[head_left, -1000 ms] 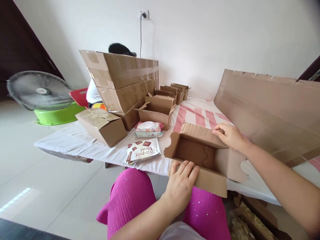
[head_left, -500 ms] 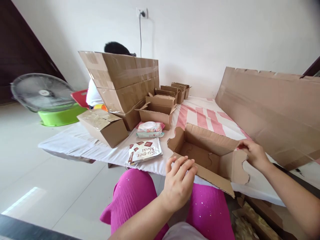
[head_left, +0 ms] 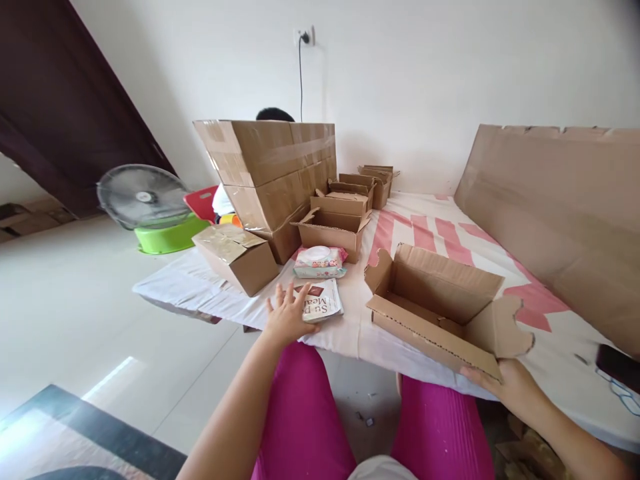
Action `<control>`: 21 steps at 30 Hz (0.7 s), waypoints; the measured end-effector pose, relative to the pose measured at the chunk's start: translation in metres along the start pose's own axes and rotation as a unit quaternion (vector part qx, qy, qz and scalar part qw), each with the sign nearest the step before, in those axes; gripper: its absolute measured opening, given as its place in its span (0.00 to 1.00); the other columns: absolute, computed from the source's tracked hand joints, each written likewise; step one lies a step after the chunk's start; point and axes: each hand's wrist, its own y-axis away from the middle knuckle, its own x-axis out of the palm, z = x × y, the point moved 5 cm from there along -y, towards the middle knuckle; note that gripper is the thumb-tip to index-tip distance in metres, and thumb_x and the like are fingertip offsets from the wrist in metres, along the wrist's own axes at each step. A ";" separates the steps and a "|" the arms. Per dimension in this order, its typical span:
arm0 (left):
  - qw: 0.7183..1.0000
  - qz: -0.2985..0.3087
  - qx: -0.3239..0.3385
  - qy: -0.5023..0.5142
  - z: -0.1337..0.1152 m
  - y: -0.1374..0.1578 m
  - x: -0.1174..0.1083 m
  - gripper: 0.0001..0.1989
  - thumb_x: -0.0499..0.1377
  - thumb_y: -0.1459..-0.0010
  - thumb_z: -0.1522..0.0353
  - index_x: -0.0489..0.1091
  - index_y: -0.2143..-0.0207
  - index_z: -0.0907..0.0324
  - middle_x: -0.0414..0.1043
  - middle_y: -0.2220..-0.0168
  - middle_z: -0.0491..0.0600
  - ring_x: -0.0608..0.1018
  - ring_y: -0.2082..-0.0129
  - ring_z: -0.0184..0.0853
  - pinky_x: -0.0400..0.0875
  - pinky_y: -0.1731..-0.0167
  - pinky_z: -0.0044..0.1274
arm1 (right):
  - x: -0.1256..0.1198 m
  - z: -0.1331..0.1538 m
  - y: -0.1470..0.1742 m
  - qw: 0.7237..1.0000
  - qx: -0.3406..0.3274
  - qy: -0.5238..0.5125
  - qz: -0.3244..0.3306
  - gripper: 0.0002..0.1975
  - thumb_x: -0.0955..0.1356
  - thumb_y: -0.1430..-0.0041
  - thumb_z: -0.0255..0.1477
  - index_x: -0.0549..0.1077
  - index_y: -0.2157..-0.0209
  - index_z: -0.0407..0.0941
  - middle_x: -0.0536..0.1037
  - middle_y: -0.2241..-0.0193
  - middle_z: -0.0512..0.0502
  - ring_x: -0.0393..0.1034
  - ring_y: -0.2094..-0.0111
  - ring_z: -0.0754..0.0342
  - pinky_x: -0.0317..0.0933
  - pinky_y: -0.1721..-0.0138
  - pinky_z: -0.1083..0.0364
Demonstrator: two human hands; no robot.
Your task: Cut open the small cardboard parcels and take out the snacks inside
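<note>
An open cardboard box (head_left: 425, 331) with raised flaps sits near the table's front edge, right of centre. My right hand (head_left: 513, 387) grips its near right lower corner, the fingertips partly hidden by the box. My left hand (head_left: 289, 317) reaches over the flat white packets (head_left: 323, 301) printed "Super Meal", fingers spread and covering their left part. Whether the palm touches them I cannot tell. Just behind the packets lies a pack of wet wipes (head_left: 320, 262) with a white lid.
Several open boxes (head_left: 330, 235) stand in a row behind the wipes. Left of them are stacked taped cartons (head_left: 280, 153) and a closed box (head_left: 237, 260). A large cardboard sheet (head_left: 555, 207) stands at right, near a phone (head_left: 617, 367) and glasses (head_left: 623, 393). Someone's hair (head_left: 275, 115) shows behind the cartons.
My left hand has left the box's near flap and moved left to the packets. My right hand has shifted from the right end flap to the near lower corner. The view has turned left.
</note>
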 end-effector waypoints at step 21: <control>0.913 0.152 0.176 0.336 -0.029 0.069 -0.025 0.27 0.69 0.56 0.58 0.73 0.53 0.57 0.79 0.59 0.50 0.79 0.62 0.41 0.74 0.60 0.27 | 0.046 0.014 -0.042 0.995 0.024 -0.045 -0.088 0.21 0.59 0.41 0.50 0.68 0.69 0.47 0.79 0.71 0.41 0.74 0.68 0.45 0.65 0.66 0.50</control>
